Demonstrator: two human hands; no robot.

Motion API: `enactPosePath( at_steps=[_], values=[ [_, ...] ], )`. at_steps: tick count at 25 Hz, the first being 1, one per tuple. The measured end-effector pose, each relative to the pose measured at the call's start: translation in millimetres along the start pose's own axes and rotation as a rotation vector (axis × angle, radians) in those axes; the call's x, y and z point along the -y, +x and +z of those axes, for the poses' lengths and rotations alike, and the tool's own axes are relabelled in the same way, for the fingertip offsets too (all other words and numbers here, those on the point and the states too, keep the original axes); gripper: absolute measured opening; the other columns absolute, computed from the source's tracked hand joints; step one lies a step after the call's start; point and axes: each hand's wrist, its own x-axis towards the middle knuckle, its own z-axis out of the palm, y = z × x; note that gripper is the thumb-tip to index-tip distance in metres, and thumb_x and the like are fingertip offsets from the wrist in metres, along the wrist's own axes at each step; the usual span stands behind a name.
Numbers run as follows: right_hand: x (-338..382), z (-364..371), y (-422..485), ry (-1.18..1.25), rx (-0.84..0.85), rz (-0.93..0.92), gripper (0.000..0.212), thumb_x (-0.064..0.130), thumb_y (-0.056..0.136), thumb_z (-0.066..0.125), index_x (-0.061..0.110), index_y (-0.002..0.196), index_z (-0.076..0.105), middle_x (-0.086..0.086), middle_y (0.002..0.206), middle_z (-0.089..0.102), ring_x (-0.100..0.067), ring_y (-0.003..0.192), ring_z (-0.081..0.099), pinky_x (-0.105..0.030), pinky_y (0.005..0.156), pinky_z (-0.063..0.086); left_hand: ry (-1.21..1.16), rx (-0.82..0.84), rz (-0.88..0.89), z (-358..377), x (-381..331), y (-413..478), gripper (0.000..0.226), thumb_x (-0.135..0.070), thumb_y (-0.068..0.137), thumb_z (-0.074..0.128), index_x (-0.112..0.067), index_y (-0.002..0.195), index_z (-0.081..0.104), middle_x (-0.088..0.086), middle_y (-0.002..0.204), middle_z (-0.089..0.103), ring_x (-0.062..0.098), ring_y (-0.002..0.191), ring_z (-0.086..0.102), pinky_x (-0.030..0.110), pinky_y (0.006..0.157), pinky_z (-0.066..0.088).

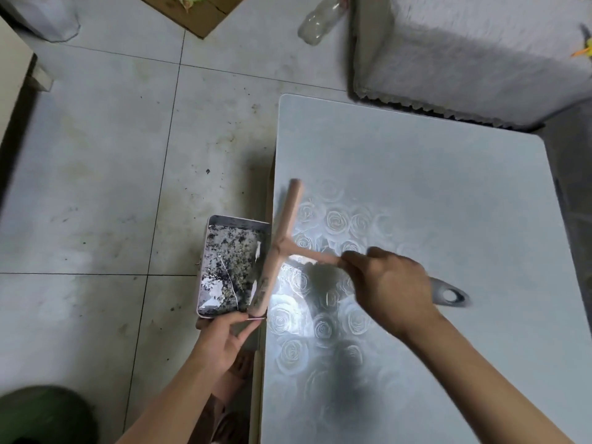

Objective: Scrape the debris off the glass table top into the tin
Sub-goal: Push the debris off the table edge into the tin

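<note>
Rectangular tin [238, 220] holding dark debris [230, 254] lies beside the rose-patterned glass table top [416, 187].

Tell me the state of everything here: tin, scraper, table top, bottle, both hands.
Glass table top: no loose bits I can make out.
Tin: open, debris inside, held against the table edge.
Scraper: blade at the table's left edge, beside the tin.
Plastic bottle: lying on the floor.
Left hand: grips the tin's near corner.
Right hand: grips the scraper handle.

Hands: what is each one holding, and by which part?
The right hand grips the pink scraper by its handle. The left hand holds the tin by its near rim.
</note>
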Motion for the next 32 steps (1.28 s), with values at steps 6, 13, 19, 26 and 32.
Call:
enactPosePath(
  at_steps=[6,13,19,26,32],
  values=[
    [-113,-8,-92,0.119,0.305,0.347,0.022,0.045,0.094,0.045,0.035,0.102,0.063,0.007,0.079,0.061,-0.021,0.080,0.063,-0.036,0.065,0.048,-0.008,0.000,-0.012,-4,-2,0,0.031,0.023,0.078,0.046,-0.005,0.080,0.059,0.009,0.061,0.068,0.016,0.056,0.069,0.047,0.060,0.060],
    [-129,21,-133,0.454,0.244,0.456,0.025,0.014,0.090,0.061,0.036,0.101,0.068,0.018,0.076,0.061,-0.005,0.068,0.056,-0.018,0.059,0.044,-0.046,0.026,-0.025,-1,-10,1,0.033,0.021,0.077,0.047,-0.008,0.086,0.060,0.008,0.067,0.070,0.015,0.058,0.069,0.047,0.062,0.060],
    [-126,23,-125,0.323,0.249,0.290,0.045,0.009,0.090,0.059,0.031,0.129,0.059,0.013,0.072,0.048,-0.014,0.056,0.047,-0.033,0.049,0.044,-0.022,-0.019,-0.019,9,-12,8,0.033,0.021,0.081,0.045,-0.008,0.085,0.061,0.013,0.082,0.068,0.024,0.082,0.065,0.047,0.062,0.060],
    [-42,33,-17,0.318,0.173,-0.002,0.050,0.020,0.096,0.048,0.040,0.141,0.041,0.004,0.090,0.052,-0.027,0.072,0.058,-0.039,0.058,0.049,0.021,-0.025,-0.036,12,-11,6,0.031,0.022,0.080,0.045,-0.005,0.081,0.061,0.013,0.077,0.070,0.024,0.083,0.065,0.042,0.060,0.060],
    [-10,-7,-2,0.162,0.062,-0.048,0.063,0.011,0.082,0.063,0.043,0.133,0.043,0.005,0.078,0.051,-0.025,0.050,0.052,-0.030,0.038,0.040,0.008,-0.001,0.019,12,-11,4,0.041,0.024,0.080,0.043,-0.009,0.093,0.064,0.007,0.082,0.074,0.025,0.088,0.066,0.049,0.069,0.058]
  ],
)
